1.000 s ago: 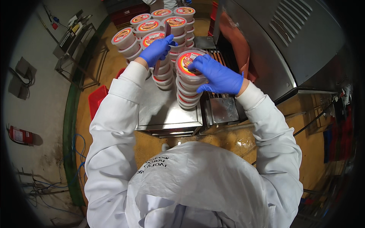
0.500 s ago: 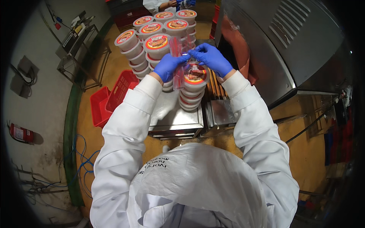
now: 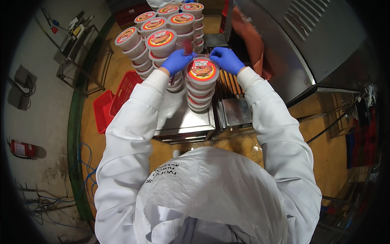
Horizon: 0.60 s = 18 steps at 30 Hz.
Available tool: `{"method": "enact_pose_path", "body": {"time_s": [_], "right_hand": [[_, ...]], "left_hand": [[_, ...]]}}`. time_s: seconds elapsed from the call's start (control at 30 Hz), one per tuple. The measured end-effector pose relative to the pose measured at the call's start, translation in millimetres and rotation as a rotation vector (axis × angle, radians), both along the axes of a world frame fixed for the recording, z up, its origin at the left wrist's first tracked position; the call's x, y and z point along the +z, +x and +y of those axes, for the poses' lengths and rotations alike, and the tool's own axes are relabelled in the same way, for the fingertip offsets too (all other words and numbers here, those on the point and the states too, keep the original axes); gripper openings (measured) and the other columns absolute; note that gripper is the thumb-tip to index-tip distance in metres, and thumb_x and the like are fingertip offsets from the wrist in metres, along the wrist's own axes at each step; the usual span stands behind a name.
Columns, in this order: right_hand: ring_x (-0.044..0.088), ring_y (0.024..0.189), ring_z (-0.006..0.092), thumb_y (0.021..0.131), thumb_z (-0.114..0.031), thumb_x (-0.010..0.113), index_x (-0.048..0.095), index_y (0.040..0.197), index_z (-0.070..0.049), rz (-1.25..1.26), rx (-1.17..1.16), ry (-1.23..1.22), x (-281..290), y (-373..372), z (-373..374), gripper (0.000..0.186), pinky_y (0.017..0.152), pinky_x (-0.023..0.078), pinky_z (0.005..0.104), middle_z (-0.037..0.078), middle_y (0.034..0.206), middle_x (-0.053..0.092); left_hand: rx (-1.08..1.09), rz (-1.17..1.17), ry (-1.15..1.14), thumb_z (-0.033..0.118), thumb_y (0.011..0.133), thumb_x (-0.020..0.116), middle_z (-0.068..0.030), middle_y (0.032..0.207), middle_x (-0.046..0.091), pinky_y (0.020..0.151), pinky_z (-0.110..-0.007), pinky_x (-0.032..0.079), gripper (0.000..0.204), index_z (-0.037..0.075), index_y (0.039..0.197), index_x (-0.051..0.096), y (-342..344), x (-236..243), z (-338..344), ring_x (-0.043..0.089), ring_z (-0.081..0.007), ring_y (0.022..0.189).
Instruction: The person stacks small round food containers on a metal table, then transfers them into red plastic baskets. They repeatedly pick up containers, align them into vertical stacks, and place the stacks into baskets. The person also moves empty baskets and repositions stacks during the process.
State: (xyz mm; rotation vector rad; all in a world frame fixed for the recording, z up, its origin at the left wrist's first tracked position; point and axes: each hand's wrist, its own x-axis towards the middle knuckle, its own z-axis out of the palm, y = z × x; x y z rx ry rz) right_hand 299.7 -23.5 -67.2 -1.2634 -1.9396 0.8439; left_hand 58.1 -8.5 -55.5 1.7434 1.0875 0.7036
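A stack of round lidded plastic tubs (image 3: 201, 91) stands in front of me at the table's right side. The top tub's lid (image 3: 202, 70) carries a red and yellow label. My left hand (image 3: 177, 62) is closed at that lid's far left edge, pinching translucent plastic film with a reddish print (image 3: 187, 47). At the far right edge of the same lid, my right hand (image 3: 227, 61) has its fingers bent and pressed together. What lies between the right fingertips is too small to make out. Part of the film is hidden by the left hand.
Several taller stacks of like tubs (image 3: 161, 40) crowd the steel table (image 3: 185, 122) behind and left. A roller conveyor (image 3: 233, 87) runs at the right, beside a large metal machine (image 3: 280, 53). Red crates (image 3: 103, 110) sit on the floor at left. Another person's sleeve (image 3: 160, 3) shows at the far end.
Both hands have moved apart and down to the top tub's rim. The film that hung in front of the tub's lid is now mostly beyond it, so the label shows fully.
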Motion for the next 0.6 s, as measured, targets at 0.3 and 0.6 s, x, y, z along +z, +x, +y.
{"method": "enact_pose_path", "body": {"time_s": [0.3,0.6], "right_hand": [[0.054,0.102,0.0402,0.072,-0.011,0.070,0.052,0.099,-0.003,-0.480,0.301,0.501,25.1,-22.1,-55.5,0.034,0.086,0.044,0.0441,0.019,0.101,0.057],[0.060,0.083,0.0215,0.073,-0.045,0.078,0.057,0.102,0.001,0.127,-0.112,0.113,0.0,-20.2,-2.2,0.058,0.076,0.048,0.0346,0.013,0.086,0.062]], "left_hand": [[-0.445,-0.744,-0.896,0.025,0.096,0.038,-0.0056,0.091,0.061,0.071,-0.026,0.047,0.040,0.005,0.128,0.052,-68.7,-22.7,10.8,0.058,-0.0128,0.080],[0.063,-0.516,-0.425,0.011,0.085,0.067,-0.0080,0.098,0.067,0.080,-0.028,0.051,0.029,0.000,0.111,0.060,-0.3,-2.3,-32.6,0.065,-0.0148,0.087]]}}
